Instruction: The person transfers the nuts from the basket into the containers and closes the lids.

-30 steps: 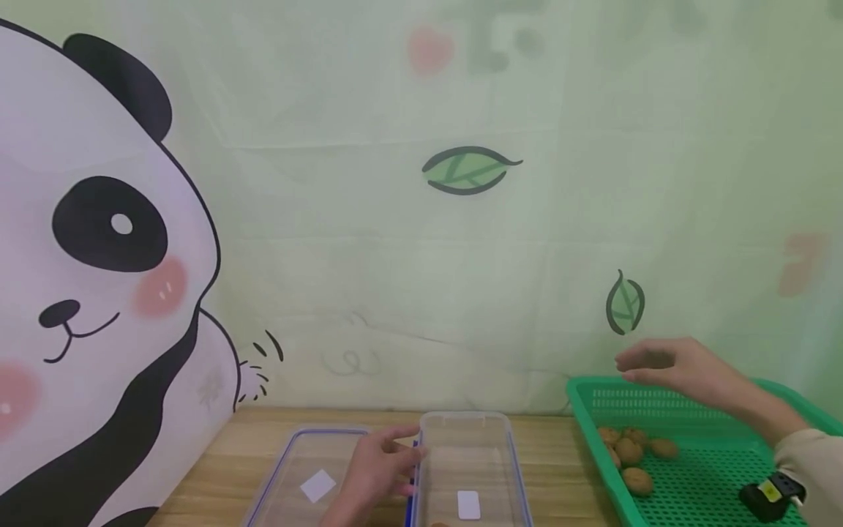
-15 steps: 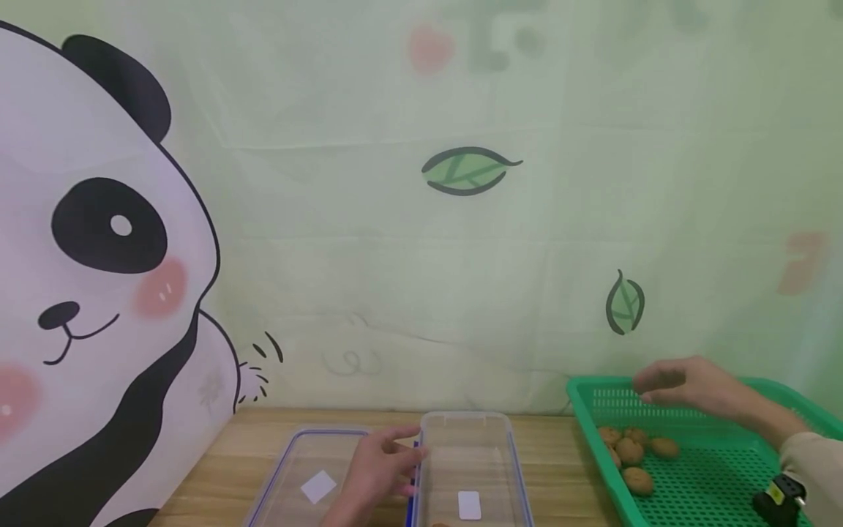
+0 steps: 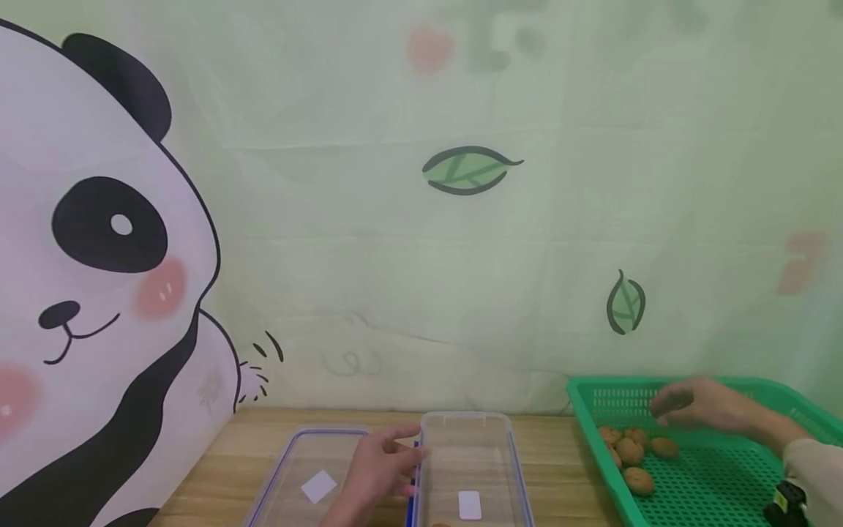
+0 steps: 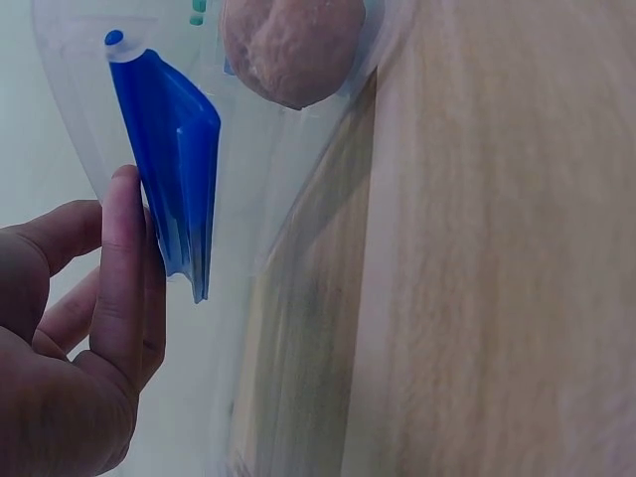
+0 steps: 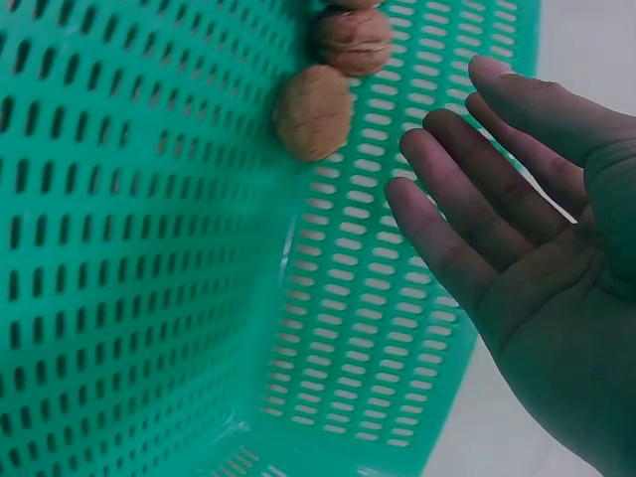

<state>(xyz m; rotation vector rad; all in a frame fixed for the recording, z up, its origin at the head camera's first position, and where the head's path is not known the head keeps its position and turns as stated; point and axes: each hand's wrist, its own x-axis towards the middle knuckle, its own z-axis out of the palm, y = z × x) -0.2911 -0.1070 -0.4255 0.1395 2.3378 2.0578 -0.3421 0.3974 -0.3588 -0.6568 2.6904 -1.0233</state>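
My left hand (image 3: 382, 465) is at the left side of a clear plastic box (image 3: 467, 454) with a white label. In the left wrist view its straight fingers touch the box's blue clasp (image 4: 174, 149). A walnut (image 4: 293, 50) shows through the box wall. Over the far part of a green plastic basket (image 3: 707, 505) hovers my right hand (image 3: 711, 406), holding nothing. Several walnuts (image 3: 630, 451) lie along the basket's left side. From the right wrist, the palm and spread fingers show beside a walnut (image 5: 314, 113), apart from it.
A clear lid (image 3: 290, 468) with a blue seal and a white label lies left of the box, partly behind the left hand. Wooden table (image 3: 560, 461) shows between box and basket. A printed cloth with a panda (image 3: 118, 293) hangs behind.
My right hand has moved down and a little to the right, from above the basket's far rim to in front of its far wall. The left hand and the box stay in place.
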